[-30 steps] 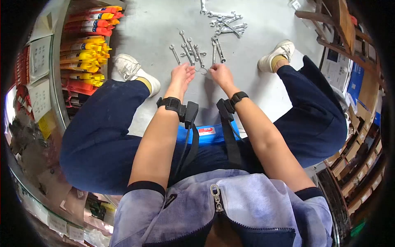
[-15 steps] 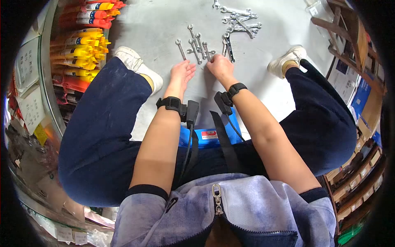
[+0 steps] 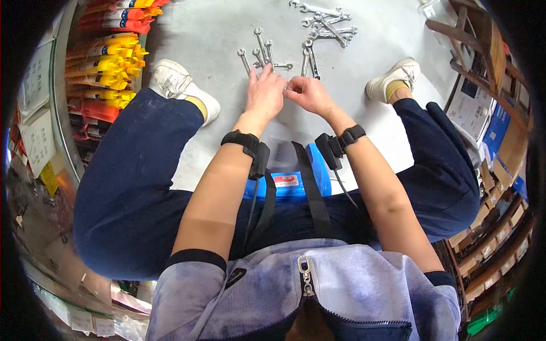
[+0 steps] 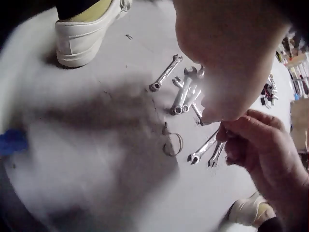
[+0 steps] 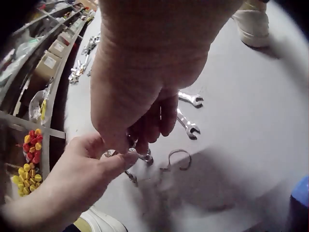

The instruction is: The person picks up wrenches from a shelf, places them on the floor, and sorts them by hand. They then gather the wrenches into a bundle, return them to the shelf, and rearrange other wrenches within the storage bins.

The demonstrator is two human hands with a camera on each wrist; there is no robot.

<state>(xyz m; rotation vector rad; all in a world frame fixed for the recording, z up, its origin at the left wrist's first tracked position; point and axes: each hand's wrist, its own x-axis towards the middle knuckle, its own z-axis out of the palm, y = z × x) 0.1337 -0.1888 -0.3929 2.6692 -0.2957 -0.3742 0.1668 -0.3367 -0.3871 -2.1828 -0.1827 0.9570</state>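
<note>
In the head view my left hand [image 3: 264, 94] is palm down with fairly straight fingers, reaching over several silver wrenches [image 3: 259, 38] on the floor. My right hand [image 3: 310, 95] meets it at thumb level. Its curled fingers pinch a wrench [image 5: 131, 140], mostly hidden by the two hands; only a bit of bright metal shows in the right wrist view. Two wrenches [image 4: 200, 151] lie beside the right hand in the left wrist view. A thin open wire loop [image 4: 173, 144] lies on the floor near both hands.
A pile of wrenches [image 3: 333, 25] lies farther off. A shelf with yellow and orange packs [image 3: 108, 68] stands on the left; a wooden frame [image 3: 483, 45] and boxes on the right. A blue case [image 3: 315, 170] sits between the legs, near white shoes [image 3: 185, 88].
The right hand has picked up a wrench from the near group and drawn it back toward the left hand. The left hand has turned from palm up to palm down and moved forward.
</note>
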